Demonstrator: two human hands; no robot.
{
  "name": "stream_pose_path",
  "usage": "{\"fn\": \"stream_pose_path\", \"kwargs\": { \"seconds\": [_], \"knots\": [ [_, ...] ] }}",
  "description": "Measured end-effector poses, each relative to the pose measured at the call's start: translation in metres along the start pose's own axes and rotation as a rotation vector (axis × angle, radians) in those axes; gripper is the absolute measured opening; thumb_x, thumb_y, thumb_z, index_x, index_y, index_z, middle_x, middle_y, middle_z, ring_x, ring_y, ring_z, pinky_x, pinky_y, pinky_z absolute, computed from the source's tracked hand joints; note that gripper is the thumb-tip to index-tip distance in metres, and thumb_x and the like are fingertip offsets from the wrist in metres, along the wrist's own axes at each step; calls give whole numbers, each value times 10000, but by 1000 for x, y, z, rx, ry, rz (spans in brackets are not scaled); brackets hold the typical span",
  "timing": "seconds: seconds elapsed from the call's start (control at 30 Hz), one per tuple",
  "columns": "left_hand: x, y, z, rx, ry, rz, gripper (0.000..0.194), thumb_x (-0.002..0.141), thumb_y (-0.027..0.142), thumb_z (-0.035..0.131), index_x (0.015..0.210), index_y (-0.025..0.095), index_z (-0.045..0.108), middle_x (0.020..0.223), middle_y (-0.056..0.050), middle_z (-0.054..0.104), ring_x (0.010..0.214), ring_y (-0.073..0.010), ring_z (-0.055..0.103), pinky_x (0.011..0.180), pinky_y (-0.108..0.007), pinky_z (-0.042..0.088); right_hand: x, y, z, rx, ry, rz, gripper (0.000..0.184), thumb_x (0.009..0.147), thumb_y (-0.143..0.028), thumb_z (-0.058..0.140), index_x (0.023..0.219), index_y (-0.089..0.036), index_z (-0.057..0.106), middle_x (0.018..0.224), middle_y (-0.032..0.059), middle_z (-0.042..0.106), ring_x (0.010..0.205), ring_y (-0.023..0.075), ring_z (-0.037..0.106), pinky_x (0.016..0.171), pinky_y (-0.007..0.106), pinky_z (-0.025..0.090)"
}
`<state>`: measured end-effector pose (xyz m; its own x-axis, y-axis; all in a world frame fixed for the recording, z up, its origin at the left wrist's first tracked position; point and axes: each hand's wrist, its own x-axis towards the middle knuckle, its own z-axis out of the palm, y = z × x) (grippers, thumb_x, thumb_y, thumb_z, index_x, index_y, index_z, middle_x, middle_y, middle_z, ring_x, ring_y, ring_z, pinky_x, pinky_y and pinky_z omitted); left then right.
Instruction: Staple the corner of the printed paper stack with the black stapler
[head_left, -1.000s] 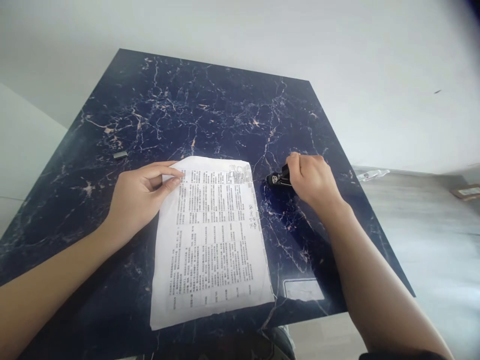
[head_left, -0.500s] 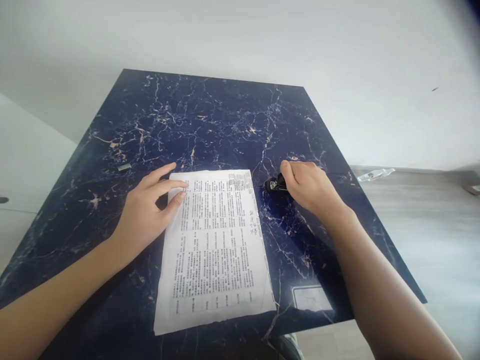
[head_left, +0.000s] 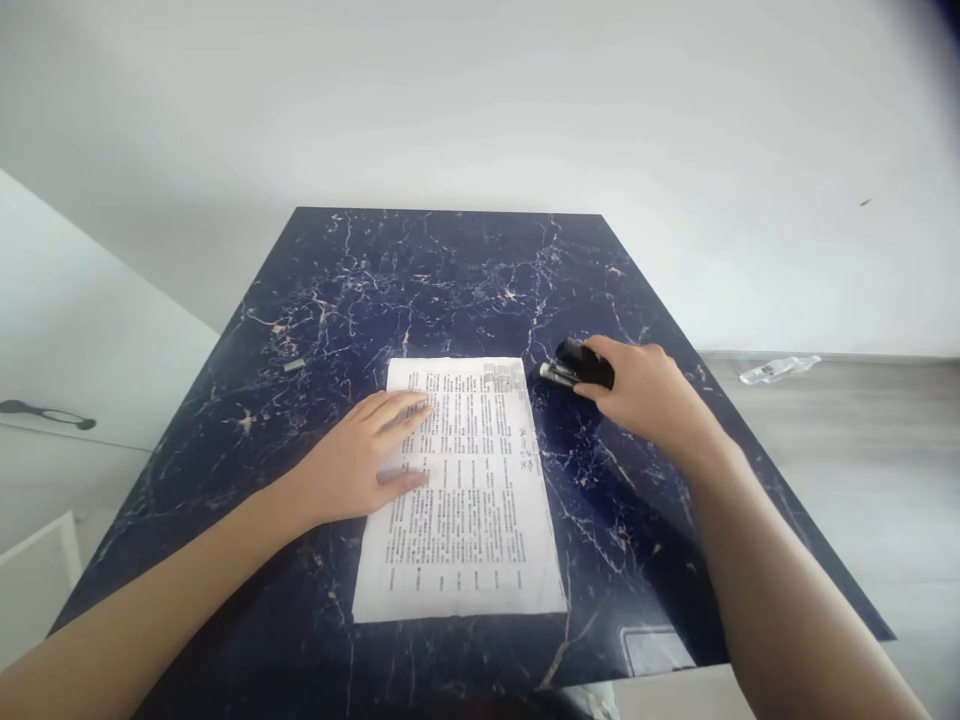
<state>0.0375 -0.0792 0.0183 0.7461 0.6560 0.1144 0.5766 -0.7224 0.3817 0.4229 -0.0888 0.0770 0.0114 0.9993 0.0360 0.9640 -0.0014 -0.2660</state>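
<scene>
Printed paper sheets lie on the dark blue marbled table, with some handwriting along their right side. My left hand rests on the left part of the sheets, fingers spread. Just right of the sheets' upper right corner, my right hand is closed around a black stapler. The stapler's jaws point left toward the paper and stand apart from it. My fingers cover its rear end.
A small greenish staple strip or similar piece lies on the table at the left. A pale rectangular object is at the near right edge. Clear plastic packaging lies on the floor at right.
My left hand has moved from the paper's upper left edge further onto the sheets and spread out. The stapler has been lifted and turned, showing its jaws. The camera view has shifted.
</scene>
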Motion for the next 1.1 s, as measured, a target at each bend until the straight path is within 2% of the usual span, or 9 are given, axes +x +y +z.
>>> {"fn": "stream_pose_path", "kwargs": {
  "seconds": [0.1,0.27,0.43,0.57,0.67,0.8,0.93,1.0,1.1],
  "knots": [
    [-2,-2,4,28,-48,-3,913,924,724,654,1687,351,320,1757,-65,286,1616,-413,240,1303,-644,254,-10,-32,9,239,143,-85,310,869,-219,672,1179,-221,658,958,86,763,781,248,703,650,355,499],
    [-1,-2,8,89,-77,-20,1002,934,780,583,1724,316,177,1771,-89,219,1632,-388,193,1327,-614,190,-38,-86,39,419,-74,-350,356,914,-156,643,1262,-232,646,1067,73,758,895,228,700,780,376,553],
    [-2,-2,8,84,-77,-42,1039,920,813,565,1724,291,165,1763,-109,248,1629,-386,204,1322,-601,207,-50,-109,66,323,-97,-454,357,960,-129,599,1300,-230,631,1050,88,736,936,253,653,791,396,535],
    [-1,-3,9,68,-75,-35,1022,930,798,568,1724,296,164,1768,-110,234,1632,-384,195,1326,-602,191,-44,-103,60,364,-104,-477,423,936,-179,713,1349,-232,633,1138,101,743,1071,285,649,905,445,545],
    [0,-1,8,44,-83,-54,1042,912,801,595,1719,278,195,1764,-122,244,1633,-392,189,1327,-621,172,-33,-83,39,508,-126,-346,592,863,-384,843,1402,-262,632,1296,106,723,1068,283,663,924,469,558],
    [0,1,4,-115,-58,-83,1038,876,823,621,1700,286,290,1771,-113,222,1631,-411,185,1327,-649,143,-13,-47,21,738,-547,-203,511,1004,-508,641,1458,-273,627,1031,66,780,610,145,591,749,415,561],
    [-2,-4,1,-514,210,-157,680,1064,714,328,1606,335,489,1729,-46,357,1610,-325,297,1332,-584,214,-3,-28,35,1020,-891,-156,550,1024,-463,639,1529,-256,575,636,-47,658,502,109,516,720,351,533],
    [-1,-9,4,-742,384,-219,674,1098,672,208,1508,320,610,1656,-40,482,1572,-294,381,1324,-559,262,-4,-27,44,1102,-942,-124,556,1021,-441,653,1533,-242,571,532,-78,569,483,116,504,637,308,499],
    [1,-13,9,-968,495,-284,698,1104,667,199,1446,281,669,1589,-55,565,1544,-279,433,1324,-541,274,-6,-29,50,1135,-948,-97,560,1002,-420,679,1521,-231,583,551,-65,607,473,118,516,572,286,466]
  ]
}}
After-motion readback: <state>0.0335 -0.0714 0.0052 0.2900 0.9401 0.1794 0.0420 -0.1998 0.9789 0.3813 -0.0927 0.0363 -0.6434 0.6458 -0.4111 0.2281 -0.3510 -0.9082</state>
